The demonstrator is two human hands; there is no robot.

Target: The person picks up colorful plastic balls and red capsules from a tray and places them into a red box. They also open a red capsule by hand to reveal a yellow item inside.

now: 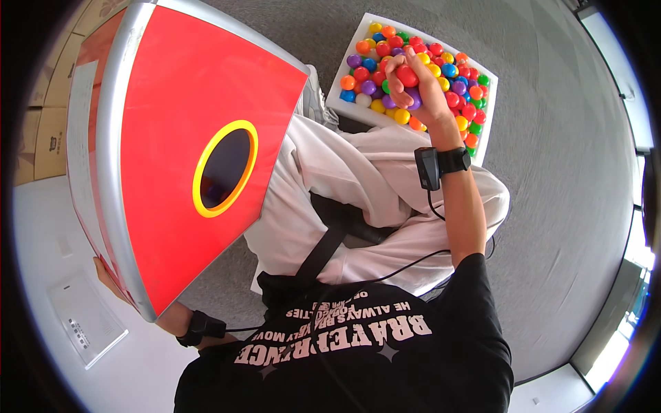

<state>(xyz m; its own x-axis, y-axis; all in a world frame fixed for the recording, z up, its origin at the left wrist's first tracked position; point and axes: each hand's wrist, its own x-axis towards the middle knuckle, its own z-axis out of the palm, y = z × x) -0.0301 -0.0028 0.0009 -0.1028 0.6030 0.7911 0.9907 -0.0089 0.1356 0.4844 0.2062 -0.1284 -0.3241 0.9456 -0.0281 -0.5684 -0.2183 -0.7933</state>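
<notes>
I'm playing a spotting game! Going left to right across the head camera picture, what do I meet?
Brown cardboard boxes → the yellow-rimmed hole in the red box → the white tray of colourful balls → the bright window.

And it's bold red across the box (pixel 172 82), trimmed in silver-grey, with a bright yellow ring (pixel 239 124) circling a dark opening! Over to the white tray (pixel 349 110): a riot of balls (pixel 401 116) in red, yellow, orange, blue, green, purple! Off-white trousers (pixel 365 168), black T-shirt (pixel 441 372) sporting pale lettering and grey four-pointed stars, all against grey flooring (pixel 558 206)!
</notes>
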